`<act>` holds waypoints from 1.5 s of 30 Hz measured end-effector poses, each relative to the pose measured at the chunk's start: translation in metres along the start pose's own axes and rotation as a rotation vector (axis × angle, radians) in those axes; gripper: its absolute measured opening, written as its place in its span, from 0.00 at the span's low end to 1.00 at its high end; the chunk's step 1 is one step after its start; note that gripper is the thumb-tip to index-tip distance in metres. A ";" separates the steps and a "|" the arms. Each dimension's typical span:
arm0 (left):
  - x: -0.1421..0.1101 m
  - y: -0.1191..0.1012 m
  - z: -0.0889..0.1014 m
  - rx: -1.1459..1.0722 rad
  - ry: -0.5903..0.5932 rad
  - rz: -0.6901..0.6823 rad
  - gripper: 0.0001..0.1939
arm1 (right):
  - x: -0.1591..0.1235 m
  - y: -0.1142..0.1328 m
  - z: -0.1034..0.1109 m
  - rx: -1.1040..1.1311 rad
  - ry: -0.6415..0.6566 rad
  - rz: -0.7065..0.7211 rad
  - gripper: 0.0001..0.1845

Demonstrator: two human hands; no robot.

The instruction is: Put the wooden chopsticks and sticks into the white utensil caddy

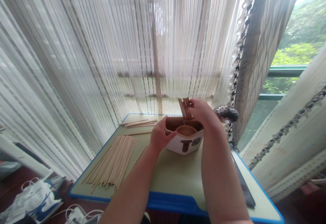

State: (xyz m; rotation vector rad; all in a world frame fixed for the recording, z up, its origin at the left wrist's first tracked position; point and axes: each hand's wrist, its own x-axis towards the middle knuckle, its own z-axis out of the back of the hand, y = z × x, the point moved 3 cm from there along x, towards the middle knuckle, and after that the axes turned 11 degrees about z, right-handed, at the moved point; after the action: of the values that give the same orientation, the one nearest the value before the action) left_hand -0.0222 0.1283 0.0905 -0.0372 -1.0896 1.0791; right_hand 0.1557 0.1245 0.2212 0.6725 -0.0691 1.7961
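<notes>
A white utensil caddy (184,146) with a brown divided interior stands on the table, and a round brown cup (186,130) sits in its middle. My left hand (160,136) grips the caddy's front left rim. My right hand (200,112) is shut on a bundle of wooden sticks (184,108), which stand upright at the rear of the caddy, their lower ends hidden. A wide spread of loose wooden sticks (110,159) lies left of the caddy, and a few more sticks (140,123) lie behind them.
The pale green table (175,176) has a blue rim. A dark tablet or phone (243,183) lies along its right edge. Sheer striped curtains (76,64) hang behind it, beside an open window. A white bag (33,200) and cables (76,213) lie on the floor.
</notes>
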 end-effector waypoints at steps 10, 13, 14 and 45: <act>0.000 0.000 0.000 -0.009 0.002 0.016 0.36 | 0.005 -0.009 -0.007 0.172 -0.023 0.030 0.11; 0.000 0.001 -0.001 -0.007 0.005 0.013 0.36 | 0.005 -0.012 -0.008 0.224 -0.025 0.027 0.11; 0.000 0.001 -0.001 -0.007 0.007 0.010 0.36 | 0.005 -0.012 -0.008 0.234 -0.027 0.029 0.12; -0.001 0.019 0.002 -0.025 -0.097 0.187 0.25 | 0.005 0.028 -0.001 0.283 -0.465 0.259 0.16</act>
State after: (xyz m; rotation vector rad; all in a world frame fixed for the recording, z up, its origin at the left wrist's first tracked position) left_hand -0.0368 0.1371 0.0810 -0.1088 -1.2050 1.2455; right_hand 0.1290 0.1196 0.2313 1.3283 -0.2254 1.8776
